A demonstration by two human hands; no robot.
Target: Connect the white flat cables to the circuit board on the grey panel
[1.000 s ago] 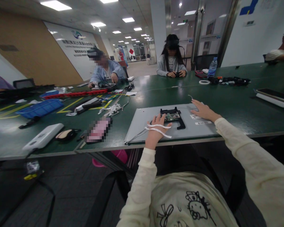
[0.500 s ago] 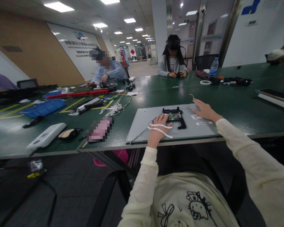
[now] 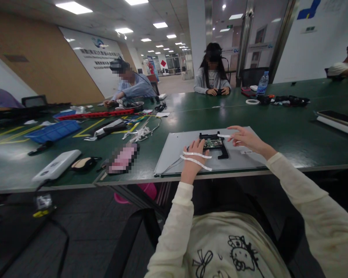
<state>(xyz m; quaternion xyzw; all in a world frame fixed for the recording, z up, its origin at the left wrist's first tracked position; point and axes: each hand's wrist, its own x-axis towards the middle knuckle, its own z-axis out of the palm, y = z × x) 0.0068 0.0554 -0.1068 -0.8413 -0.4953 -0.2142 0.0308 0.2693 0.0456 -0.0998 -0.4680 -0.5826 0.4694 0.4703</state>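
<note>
A grey flat panel lies on the table before me. On it sits a black bracket around a green circuit board. My left hand lies palm down with stretched fingers at the board's left side, where a thin grey cable runs under it. Two white tape strips cross the back of this hand, their ends sticking out. Above the panel, right of the bracket, my right hand pinches a short white tape strip that points left to the bracket's top edge.
To the left lie a pink pouch-like thing, a white power bank-like box, tangled white strips and a blue tray. A water bottle stands far right. Two people sit across the green table.
My right hand has moved left from the panel's right edge to beside the bracket, bringing the tape strip along. My left hand stays in nearly the same place.
</note>
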